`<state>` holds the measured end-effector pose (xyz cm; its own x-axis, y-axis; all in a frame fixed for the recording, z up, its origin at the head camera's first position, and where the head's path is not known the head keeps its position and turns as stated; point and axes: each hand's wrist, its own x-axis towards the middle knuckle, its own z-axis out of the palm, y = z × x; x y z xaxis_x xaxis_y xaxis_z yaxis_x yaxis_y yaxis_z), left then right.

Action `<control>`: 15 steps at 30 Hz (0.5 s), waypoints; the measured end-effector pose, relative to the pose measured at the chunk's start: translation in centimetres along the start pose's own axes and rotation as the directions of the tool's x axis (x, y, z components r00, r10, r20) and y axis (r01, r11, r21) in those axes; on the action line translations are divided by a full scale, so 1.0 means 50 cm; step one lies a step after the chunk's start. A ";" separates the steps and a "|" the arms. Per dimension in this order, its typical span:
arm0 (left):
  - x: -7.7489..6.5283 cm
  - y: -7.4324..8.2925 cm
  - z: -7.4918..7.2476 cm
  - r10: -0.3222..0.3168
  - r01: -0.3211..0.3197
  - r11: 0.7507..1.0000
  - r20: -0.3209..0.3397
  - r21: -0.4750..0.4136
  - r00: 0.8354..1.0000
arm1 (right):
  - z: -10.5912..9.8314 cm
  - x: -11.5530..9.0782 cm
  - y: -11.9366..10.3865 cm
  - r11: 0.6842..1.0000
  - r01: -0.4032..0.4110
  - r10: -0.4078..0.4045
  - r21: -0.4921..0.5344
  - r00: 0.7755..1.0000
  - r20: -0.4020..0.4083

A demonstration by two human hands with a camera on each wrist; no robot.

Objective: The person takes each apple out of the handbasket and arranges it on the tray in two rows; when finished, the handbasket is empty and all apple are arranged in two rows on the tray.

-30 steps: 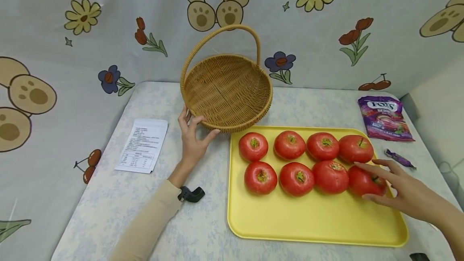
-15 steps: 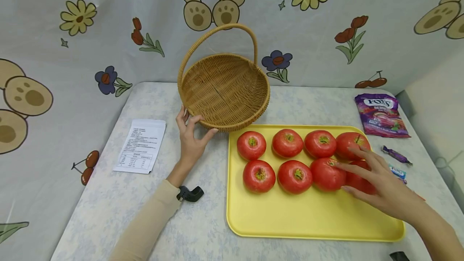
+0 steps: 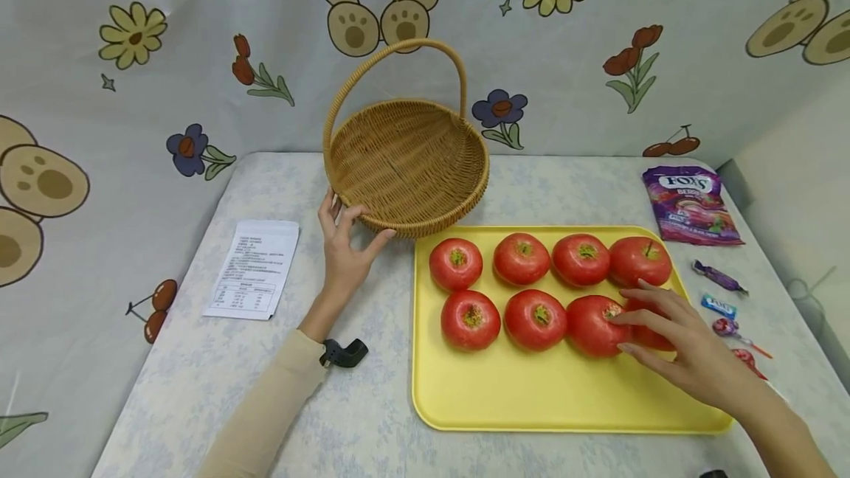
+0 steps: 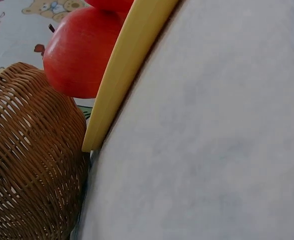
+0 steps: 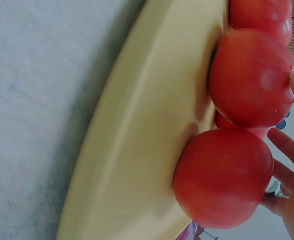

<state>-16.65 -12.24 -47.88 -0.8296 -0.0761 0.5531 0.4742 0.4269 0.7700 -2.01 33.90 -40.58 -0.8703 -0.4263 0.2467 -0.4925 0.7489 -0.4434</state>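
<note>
In the head view my left hand (image 3: 345, 257) grips the near left rim of a round wicker basket (image 3: 408, 168), whose handle stands up and whose inside shows bare. Two rows of red apples (image 3: 470, 321) lie on a yellow tray (image 3: 518, 404) to the right. Over the right end of the near row is my right hand (image 3: 690, 360), its fingers spread. They partly hide the end apple (image 3: 654, 338). One fingertip touches the apple to its left (image 3: 594, 327). In the right wrist view, other fingers lie beside the end apple (image 5: 224, 177). Neither apple is gripped.
A purple sweets bag (image 3: 690, 205) lies at the back right. Below it are a purple wrapped candy (image 3: 719, 277), a blue one (image 3: 719, 306) and red-wrapped sweets (image 3: 749, 361). A printed white packet (image 3: 252, 269) lies left. A patterned cloth (image 3: 279, 6) hangs behind the table.
My right hand has shifted left from the end apple toward its neighbour, uncovering the small sweets. The left hand has stayed on the basket rim. The head view has shifted slightly.
</note>
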 end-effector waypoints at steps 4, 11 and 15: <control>0.003 0.002 -0.006 -0.011 0.010 0.999 0.024 0.032 1.000 | 0.006 0.002 -0.002 0.999 0.043 -0.044 -0.012 0.999 -0.028; 0.004 0.004 -0.009 0.012 -0.014 0.997 0.039 0.074 0.999 | 0.011 -0.002 -0.001 0.999 0.032 -0.033 -0.020 0.999 -0.030; 0.003 0.005 -0.010 0.026 -0.030 0.996 0.048 0.083 0.998 | 0.012 -0.003 -0.001 0.999 0.044 -0.045 -0.031 0.998 -0.034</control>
